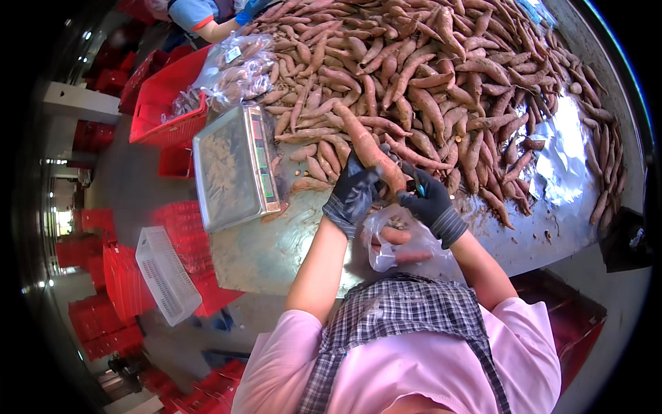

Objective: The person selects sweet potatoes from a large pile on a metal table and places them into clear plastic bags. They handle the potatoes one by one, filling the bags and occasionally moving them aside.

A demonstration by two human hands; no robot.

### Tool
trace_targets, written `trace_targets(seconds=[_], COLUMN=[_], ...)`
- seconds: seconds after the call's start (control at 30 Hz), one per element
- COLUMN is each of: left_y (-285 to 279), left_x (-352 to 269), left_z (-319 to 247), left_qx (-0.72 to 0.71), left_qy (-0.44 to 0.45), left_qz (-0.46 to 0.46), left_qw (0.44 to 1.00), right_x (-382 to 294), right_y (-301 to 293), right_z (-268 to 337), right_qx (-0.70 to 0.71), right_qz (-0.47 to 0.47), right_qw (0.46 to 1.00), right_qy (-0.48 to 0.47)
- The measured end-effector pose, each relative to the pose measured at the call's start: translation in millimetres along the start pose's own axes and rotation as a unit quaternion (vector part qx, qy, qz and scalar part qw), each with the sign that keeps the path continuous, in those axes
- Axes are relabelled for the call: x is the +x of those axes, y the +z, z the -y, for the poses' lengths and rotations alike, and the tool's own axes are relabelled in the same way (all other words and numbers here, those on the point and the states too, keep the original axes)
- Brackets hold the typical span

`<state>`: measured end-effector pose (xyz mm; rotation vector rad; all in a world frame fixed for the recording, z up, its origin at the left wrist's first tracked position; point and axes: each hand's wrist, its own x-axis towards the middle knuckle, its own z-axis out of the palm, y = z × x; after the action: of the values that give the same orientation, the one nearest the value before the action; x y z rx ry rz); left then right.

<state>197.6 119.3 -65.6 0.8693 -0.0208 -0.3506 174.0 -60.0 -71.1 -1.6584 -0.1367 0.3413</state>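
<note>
A long sweet potato (366,141) is held up over the table edge, slanting from upper left to lower right. My left hand (352,192), in a black glove, grips its middle from the left side. At the lower end is my right hand (430,202), gloved the same way, with a small tool (418,187) with a bluish handle in its fingers; the blade cannot be made out. Just below both hands an open clear plastic bag (381,256) lies on the table with sweet potatoes (395,235) in it.
A large heap of sweet potatoes (429,98) covers the metal table (269,259). To the left stands a digital scale (227,171), with filled plastic bags (240,67) beyond it. Red crates (170,95) and a white basket (168,274) are beside the table. Another person's gloved hand (251,11) reaches in.
</note>
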Motion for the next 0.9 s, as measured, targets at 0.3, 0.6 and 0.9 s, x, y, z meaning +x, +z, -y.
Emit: trace_targets(seconds=[0.3,0.6,0.9], left_y=[31,39,42], left_x=[-41,-76,-57], left_z=[-22,-29,-27], left_qx=[0.051,0.103,-0.266], left_qy=[-0.044,-0.088,0.043], left_qz=[0.019,0.086,-0.074], left_qw=[0.998,0.987,0.960], right_x=[-9,-1,-27], right_y=[-30,-29,-36], right_z=[62,98,33], right_qx=[-0.233,-0.444,-0.168], right_qz=[-0.035,0.025,-0.061], right_qw=[0.947,0.885,0.977], right_qy=[-0.220,-0.140,-0.114])
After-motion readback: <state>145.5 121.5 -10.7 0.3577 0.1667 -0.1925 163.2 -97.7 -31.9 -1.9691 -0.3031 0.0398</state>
